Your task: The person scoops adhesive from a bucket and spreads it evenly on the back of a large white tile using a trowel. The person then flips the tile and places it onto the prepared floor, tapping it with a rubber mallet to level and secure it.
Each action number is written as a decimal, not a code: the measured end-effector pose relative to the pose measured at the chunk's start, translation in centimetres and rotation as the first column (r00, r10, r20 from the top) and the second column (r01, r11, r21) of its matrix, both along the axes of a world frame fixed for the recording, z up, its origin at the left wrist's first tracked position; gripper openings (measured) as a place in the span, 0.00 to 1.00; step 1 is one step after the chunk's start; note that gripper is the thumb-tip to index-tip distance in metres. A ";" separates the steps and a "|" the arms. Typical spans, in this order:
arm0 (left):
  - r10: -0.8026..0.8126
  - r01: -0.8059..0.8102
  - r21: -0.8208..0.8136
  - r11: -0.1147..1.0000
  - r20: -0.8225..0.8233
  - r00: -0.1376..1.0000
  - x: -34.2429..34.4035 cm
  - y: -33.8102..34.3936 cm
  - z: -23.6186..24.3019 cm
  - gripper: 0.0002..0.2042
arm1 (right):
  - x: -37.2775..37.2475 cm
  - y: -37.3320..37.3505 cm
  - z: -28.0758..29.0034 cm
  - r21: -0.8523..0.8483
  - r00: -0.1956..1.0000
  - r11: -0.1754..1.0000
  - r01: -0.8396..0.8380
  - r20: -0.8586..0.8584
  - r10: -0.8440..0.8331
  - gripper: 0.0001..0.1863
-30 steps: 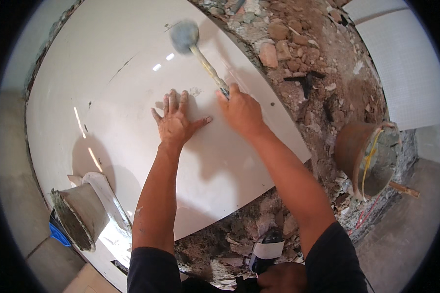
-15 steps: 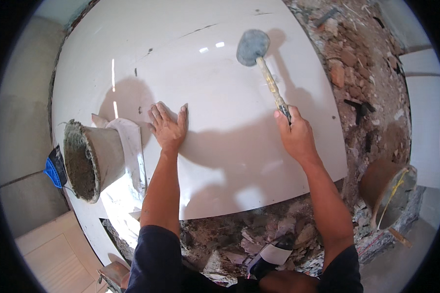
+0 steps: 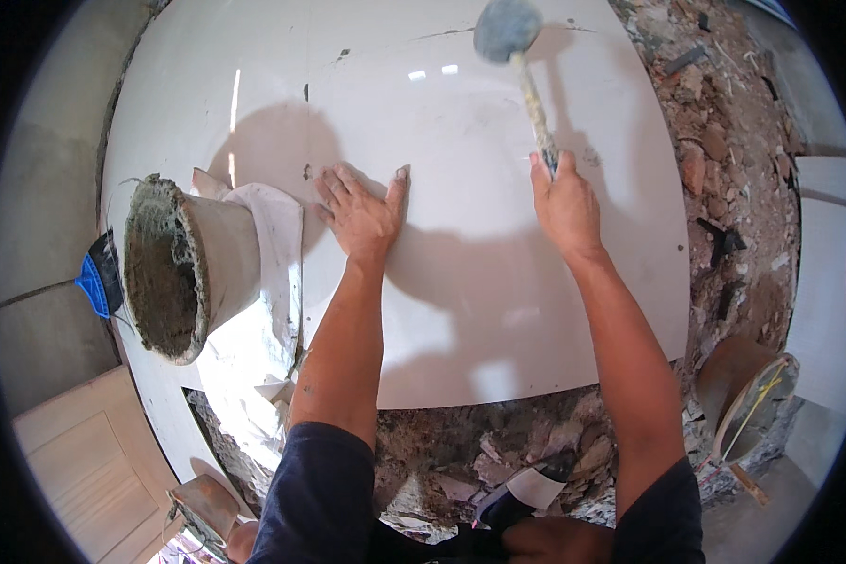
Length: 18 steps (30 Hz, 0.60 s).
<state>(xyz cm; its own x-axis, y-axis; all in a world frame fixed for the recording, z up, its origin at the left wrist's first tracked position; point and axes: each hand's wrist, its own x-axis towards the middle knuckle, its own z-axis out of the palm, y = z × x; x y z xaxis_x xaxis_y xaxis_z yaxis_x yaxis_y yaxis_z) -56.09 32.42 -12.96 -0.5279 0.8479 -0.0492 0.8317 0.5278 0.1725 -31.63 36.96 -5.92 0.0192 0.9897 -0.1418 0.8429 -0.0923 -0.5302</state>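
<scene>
My right hand [image 3: 568, 207] grips the handle of a rubber mallet [image 3: 509, 33]. Its grey head is raised towards the far edge of the view and casts a shadow on the large white tile surface [image 3: 479, 179]. Palm down with fingers spread, my left hand [image 3: 362, 211] rests on that same tile surface, near a thin joint line. Left of it stands a mortar-crusted bucket [image 3: 218, 254], its open mouth turned up and dark mortar inside. A white cloth [image 3: 274, 230] lies against the bucket's right side.
Broken rubble [image 3: 700, 141] runs along the tiles' right side and below their near edge. A second bucket [image 3: 724, 376] with a yellow cord stands at the right. A blue-and-black tool [image 3: 94, 277] sits by the left wall, above a wooden door [image 3: 89, 451]. Another bucket [image 3: 207, 508] is at lower left.
My left hand has shifted right across the tile and slightly away from me. My right hand has moved farther out, carrying the mallet with it. The whole view has also shifted slightly.
</scene>
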 end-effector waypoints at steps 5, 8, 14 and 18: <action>-0.010 0.010 0.002 1.000 0.022 1.000 -0.2 -0.3 0.2 0.50 | -0.9 -0.9 0.0 -0.080 1.000 0.997 -0.022 -0.005 0.022 0.24; -0.074 0.074 0.048 0.996 0.008 0.997 -1.0 -1.1 0.1 0.48 | -1.3 -1.0 -0.2 -0.260 0.984 0.960 -0.107 0.108 0.139 0.25; -0.366 0.366 -0.011 0.931 -0.071 0.928 -4.9 -11.5 -0.3 0.39 | -0.7 -2.9 -1.0 -0.130 0.990 0.982 -0.136 0.023 0.141 0.32; -0.460 0.461 0.003 0.887 -0.073 0.885 -6.7 -19.9 0.0 0.36 | -0.2 -6.0 -2.0 -0.207 0.994 0.973 -0.106 -0.040 0.100 0.31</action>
<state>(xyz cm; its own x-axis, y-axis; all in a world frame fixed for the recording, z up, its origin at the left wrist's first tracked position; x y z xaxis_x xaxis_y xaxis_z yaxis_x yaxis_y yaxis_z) -62.81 12.56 -13.01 -0.0792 0.9968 -0.0077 0.9904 0.0796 0.1135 -31.86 30.92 -7.88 -0.0886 0.9347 -0.3442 0.8380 -0.1168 -0.5330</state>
